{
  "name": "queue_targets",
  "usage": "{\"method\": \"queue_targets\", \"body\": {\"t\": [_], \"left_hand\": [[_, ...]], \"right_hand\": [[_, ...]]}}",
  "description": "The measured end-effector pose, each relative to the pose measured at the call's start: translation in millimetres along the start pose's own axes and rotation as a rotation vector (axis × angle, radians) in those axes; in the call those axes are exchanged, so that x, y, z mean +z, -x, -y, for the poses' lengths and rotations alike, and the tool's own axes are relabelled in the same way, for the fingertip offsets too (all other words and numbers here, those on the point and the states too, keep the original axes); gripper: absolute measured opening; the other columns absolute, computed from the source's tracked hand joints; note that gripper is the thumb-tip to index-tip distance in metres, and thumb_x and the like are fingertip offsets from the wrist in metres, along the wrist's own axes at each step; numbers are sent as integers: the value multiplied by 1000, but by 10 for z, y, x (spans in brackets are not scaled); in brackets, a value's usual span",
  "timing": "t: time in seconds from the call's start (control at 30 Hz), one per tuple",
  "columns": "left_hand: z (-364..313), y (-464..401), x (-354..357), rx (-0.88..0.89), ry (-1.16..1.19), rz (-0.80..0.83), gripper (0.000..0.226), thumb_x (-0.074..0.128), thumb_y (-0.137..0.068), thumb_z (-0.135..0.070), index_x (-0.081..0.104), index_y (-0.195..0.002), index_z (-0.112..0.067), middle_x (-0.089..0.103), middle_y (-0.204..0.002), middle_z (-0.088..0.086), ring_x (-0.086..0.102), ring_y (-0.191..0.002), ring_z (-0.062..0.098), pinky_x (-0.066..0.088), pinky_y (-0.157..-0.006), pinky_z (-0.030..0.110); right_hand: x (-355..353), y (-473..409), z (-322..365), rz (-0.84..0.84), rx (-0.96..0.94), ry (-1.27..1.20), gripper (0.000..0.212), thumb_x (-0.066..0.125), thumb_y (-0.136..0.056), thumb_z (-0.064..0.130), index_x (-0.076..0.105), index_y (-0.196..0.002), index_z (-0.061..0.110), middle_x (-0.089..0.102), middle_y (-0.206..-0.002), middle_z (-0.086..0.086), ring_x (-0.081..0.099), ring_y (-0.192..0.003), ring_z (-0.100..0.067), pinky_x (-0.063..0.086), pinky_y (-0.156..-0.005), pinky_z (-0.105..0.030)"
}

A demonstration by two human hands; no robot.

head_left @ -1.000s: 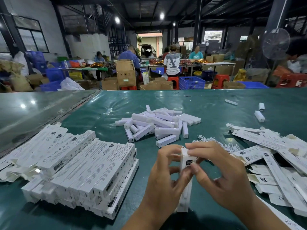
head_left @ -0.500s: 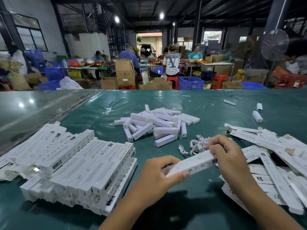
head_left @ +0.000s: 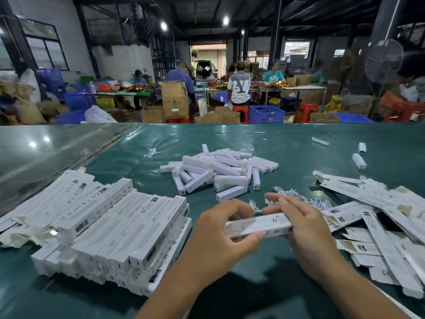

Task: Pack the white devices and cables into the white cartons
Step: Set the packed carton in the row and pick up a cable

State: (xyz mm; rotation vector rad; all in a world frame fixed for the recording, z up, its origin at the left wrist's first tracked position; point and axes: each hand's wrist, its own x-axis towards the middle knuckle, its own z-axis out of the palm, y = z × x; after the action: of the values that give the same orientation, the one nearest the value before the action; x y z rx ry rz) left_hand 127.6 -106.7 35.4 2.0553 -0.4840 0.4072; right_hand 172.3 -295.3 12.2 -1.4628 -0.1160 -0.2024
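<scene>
Both hands hold one long white carton point(head_left: 258, 225) level above the tabletop's near edge, likely so it can be shifted onto the packed stack point(head_left: 110, 229) by the left edge. Left hand point(head_left: 220, 233) pinches its left end, thumb under; right hand point(head_left: 305, 226) wraps the right end, fingers over top. Loose devices point(head_left: 220, 171) sit mid-table, cables point(head_left: 299, 199) just behind the hands, flat cartons point(head_left: 379, 217) toward the right edge.

Bare green table point(head_left: 287, 143) lies open beyond the device pile point(head_left: 218, 171), flanked by carton stacks point(head_left: 110, 226).
</scene>
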Motion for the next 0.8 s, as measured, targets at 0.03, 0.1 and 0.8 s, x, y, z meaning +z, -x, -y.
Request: {"method": "queue_targets", "body": {"t": [0.03,0.1,0.8], "left_hand": [[-22,-5,-53,73,-148,52,25,76,-81,-42,70,-102,-31,70,-98,-18,64,-93,4,52,-82,28],[-91,-24,-140,210,-346,-7,27,73,-82,-44,72,-104,-28,71,-97,-16,63,-90,6,51,-83,38],[683,57,-1554,-911,-883,-340,64,56,-95,-57,42,-138,-12,61,-129,14,54,-118,40,38,-95,49]], "right_hand": [[-5,-13,20,11,15,-43,28,49,-105,22,77,-108,23,77,-89,-10,70,-74,-16,54,-64,-28],[0,-33,54,58,31,-194,31,46,-106,27,74,-115,17,76,-99,-13,74,-86,-22,61,-67,-30],[-164,-94,37,-35,-129,530,12,62,-99,28,72,-93,26,74,-85,12,69,-84,-9,53,-74,-28]]}}
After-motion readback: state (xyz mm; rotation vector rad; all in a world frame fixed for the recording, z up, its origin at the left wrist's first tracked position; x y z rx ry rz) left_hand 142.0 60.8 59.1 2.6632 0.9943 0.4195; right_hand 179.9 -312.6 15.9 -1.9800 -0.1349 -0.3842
